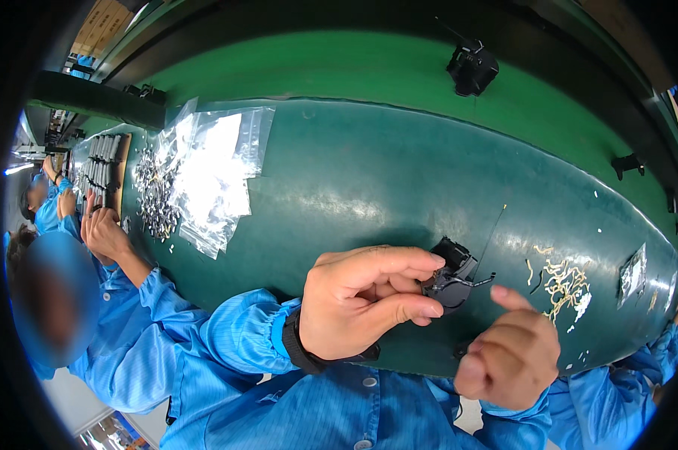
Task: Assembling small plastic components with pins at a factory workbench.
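Observation:
My left hand [369, 296] grips a small black plastic device [453, 279] between thumb and fingers, above the table's near edge. A short black cable [470, 281] stands out from the device toward the right. From it a thin dark wire [493, 236] with a yellowish tip rises up and away. Close by on the right is my right hand [515, 349], apart from the device. Its index finger reaches out, apart from the thumb, while the other fingers curl in; nothing shows in its grasp.
Clear plastic bags [223, 165] lie at left beside a heap of small dark and white parts [157, 191]. Yellowish strips [568, 285] and a small bag [633, 274] lie right. Another black device [472, 67] sits on the far green surface. A co-worker's hand [106, 232] is left.

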`<state>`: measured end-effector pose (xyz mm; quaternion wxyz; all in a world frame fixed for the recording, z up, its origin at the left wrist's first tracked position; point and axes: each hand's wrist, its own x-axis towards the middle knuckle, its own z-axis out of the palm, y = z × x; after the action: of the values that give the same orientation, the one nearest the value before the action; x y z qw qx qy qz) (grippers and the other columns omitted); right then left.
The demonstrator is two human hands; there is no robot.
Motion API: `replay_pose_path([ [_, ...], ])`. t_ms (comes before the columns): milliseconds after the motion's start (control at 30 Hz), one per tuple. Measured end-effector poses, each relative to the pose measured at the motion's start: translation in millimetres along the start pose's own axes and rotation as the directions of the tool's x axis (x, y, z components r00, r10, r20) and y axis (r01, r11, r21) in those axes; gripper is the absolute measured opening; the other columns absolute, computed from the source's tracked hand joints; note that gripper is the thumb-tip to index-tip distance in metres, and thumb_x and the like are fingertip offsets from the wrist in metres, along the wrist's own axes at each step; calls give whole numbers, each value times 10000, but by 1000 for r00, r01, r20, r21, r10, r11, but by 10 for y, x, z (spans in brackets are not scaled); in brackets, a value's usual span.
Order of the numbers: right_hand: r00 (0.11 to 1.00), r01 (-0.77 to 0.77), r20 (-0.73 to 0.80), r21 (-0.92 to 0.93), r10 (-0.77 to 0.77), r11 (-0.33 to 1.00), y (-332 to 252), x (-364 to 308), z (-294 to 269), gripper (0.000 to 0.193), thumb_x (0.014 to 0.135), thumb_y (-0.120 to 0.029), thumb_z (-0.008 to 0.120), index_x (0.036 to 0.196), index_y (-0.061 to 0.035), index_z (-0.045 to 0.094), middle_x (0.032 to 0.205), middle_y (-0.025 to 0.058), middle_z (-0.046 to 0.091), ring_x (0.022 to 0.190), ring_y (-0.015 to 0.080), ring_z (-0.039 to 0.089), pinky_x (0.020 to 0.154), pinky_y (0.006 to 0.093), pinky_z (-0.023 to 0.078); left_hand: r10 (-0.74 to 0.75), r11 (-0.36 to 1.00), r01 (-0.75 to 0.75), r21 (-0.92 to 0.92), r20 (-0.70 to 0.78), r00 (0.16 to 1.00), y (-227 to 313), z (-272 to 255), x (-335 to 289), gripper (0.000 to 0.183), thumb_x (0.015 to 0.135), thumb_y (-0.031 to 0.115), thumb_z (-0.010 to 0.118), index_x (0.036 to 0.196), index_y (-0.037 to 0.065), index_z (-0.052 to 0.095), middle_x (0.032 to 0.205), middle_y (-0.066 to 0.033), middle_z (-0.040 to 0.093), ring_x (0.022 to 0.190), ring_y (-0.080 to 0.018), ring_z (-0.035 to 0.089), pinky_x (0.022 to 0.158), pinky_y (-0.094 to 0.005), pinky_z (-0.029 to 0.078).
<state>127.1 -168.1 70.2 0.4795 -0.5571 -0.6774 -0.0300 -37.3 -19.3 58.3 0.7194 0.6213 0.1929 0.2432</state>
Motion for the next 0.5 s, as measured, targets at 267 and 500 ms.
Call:
replay_pose_path([
  [267,896,-382,-193,130,401,915,129,-66,12,105,926,-44,659,857,19,612,719,134,628,618,227,606,731,476,631,52,996,-53,71,21,998,22,-24,10,384,860,-119,780,1216,-119,636,910,-164,739,810,-181,758,694,-252,585],
  [500,722,-655,67,390,689,648,52,-45,53,223,833,-10,765,1029,54,679,828,126,689,735,183,665,724,280,511,-44,988,42,-152,-9,999,6,20,-62,390,884,-115,757,1252,-107,627,956,-157,730,795,-154,731,701,-247,578],
])
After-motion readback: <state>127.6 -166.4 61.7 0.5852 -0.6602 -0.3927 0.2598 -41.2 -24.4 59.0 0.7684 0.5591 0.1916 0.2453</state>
